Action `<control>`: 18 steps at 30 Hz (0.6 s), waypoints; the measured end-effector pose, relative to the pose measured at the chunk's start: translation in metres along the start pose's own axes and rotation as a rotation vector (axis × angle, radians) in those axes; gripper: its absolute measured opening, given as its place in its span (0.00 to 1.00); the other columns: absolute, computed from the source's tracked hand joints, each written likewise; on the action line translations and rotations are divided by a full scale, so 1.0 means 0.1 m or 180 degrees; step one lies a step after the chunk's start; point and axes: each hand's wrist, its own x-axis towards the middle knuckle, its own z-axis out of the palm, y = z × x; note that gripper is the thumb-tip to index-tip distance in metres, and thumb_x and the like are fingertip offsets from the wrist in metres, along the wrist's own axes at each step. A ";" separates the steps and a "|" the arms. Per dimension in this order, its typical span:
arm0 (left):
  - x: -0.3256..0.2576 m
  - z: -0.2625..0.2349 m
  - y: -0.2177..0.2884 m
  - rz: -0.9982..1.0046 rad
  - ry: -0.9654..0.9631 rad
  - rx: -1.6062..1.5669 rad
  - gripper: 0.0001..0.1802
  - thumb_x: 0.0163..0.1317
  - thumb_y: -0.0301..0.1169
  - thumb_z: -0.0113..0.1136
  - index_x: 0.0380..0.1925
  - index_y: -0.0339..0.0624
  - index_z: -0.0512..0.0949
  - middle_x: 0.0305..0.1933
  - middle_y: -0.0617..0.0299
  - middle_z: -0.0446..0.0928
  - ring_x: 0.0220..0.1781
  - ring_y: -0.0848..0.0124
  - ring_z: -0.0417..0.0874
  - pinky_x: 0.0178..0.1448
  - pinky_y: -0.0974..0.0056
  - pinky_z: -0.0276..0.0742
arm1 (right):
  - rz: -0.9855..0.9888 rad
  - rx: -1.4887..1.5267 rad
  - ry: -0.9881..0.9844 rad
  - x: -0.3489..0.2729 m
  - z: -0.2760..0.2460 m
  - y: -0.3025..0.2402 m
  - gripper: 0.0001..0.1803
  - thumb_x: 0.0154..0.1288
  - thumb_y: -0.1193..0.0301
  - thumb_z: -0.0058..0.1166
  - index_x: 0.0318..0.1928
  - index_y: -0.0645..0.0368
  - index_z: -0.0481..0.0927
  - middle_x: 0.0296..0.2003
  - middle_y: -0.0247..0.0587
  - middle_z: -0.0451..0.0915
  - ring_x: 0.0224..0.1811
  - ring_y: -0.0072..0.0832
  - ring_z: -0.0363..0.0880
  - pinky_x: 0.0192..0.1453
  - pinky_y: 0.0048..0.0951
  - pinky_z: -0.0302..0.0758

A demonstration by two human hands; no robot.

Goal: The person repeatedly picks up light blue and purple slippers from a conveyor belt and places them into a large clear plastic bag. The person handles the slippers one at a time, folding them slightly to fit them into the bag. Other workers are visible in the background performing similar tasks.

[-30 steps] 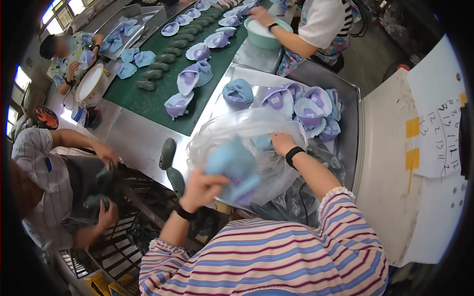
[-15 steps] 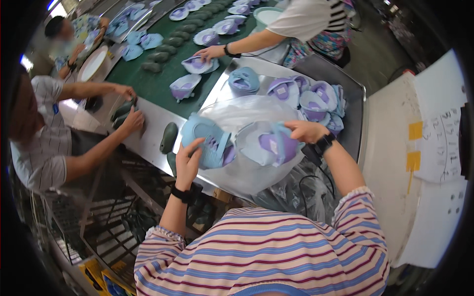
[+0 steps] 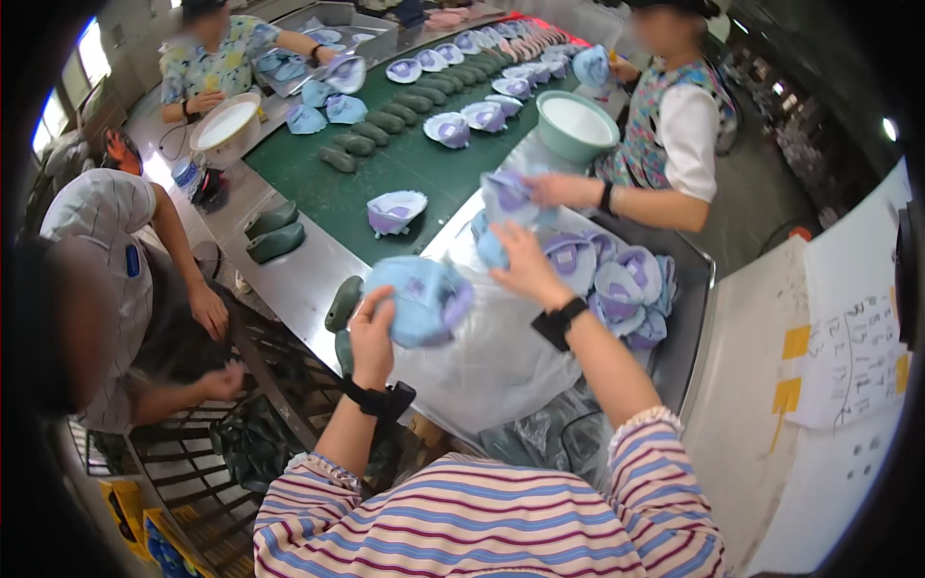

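— What's at the far left?

— A seated person in a pale striped shirt (image 3: 92, 222), hands down by a dark metal rack (image 3: 279, 385). Just right of them, dark green foot-shaped lasts (image 3: 275, 236) lie on the steel surface (image 3: 289, 279).

— And the wearer's left hand?

— The left hand (image 3: 371, 337) comes up from the striped sleeve with a black band at the wrist. Its grip is closed around a light blue shoe upper (image 3: 419, 299), soft and crumpled, with purple trim at the edge and a pale lining showing. It is held above the surface edge, over a clear plastic bag (image 3: 482, 366) spread in front of the person.

— The right hand?

— The right hand (image 3: 525, 270) is further forward, fingers curled onto another blue upper (image 3: 493, 249) at the near end of a pile of uppers (image 3: 617, 289), all blue and purple, lying on the steel tray (image 3: 699, 289).

— Anything beyond?

— A green belt (image 3: 405, 169) carries more uppers and lasts in rows. A co-worker's hand (image 3: 554, 188) holds a pale upper (image 3: 506, 193) just above the wearer's right hand, next to a mint-green bowl (image 3: 576, 125). At far right hangs white paper (image 3: 848, 356) with yellow tape.
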 end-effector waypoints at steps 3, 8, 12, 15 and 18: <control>0.32 -0.25 0.09 0.0099 0.0380 -0.0412 0.09 0.60 0.22 0.51 0.41 0.36 0.74 0.35 0.69 0.72 0.35 0.81 0.70 0.39 0.77 0.65 | 0.0000 0.1712 -0.1670 -0.28 -0.03 -0.42 0.37 0.51 0.64 0.59 0.61 0.62 0.60 0.53 0.50 0.69 0.54 0.43 0.69 0.58 0.35 0.65; 0.57 -0.41 0.31 0.0445 0.0272 0.0567 0.09 0.57 0.23 0.53 0.40 0.39 0.75 0.29 0.72 0.68 0.30 0.84 0.65 0.34 0.78 0.62 | 0.0033 0.5732 -0.1639 -0.55 -0.78 -0.62 0.44 0.55 0.42 0.48 0.67 0.45 0.50 0.51 0.47 0.72 0.51 0.39 0.72 0.54 0.41 0.67; 0.77 -0.48 0.22 0.0587 -0.0097 0.1277 0.09 0.50 0.24 0.55 0.33 0.37 0.77 0.32 0.67 0.74 0.32 0.81 0.70 0.36 0.74 0.66 | -0.0150 0.6400 -0.0510 -0.91 -1.11 -0.23 0.41 0.56 0.36 0.37 0.65 0.43 0.56 0.51 0.49 0.72 0.49 0.46 0.73 0.52 0.46 0.68; 0.99 -0.40 0.22 0.0212 -0.0379 0.1678 0.08 0.49 0.24 0.55 0.30 0.37 0.78 0.31 0.66 0.75 0.33 0.79 0.71 0.38 0.73 0.68 | 0.0727 0.3983 -0.1897 -0.93 -1.22 -0.46 0.30 0.60 0.53 0.49 0.60 0.53 0.65 0.51 0.43 0.73 0.52 0.36 0.72 0.53 0.38 0.69; 1.60 -0.33 0.19 0.0610 -0.0068 0.1840 0.07 0.49 0.26 0.55 0.28 0.37 0.79 0.29 0.64 0.77 0.34 0.77 0.74 0.39 0.72 0.69 | 0.0637 0.2352 -0.3083 -1.22 -0.99 -0.55 0.30 0.59 0.62 0.55 0.59 0.59 0.64 0.52 0.43 0.72 0.54 0.30 0.70 0.56 0.32 0.67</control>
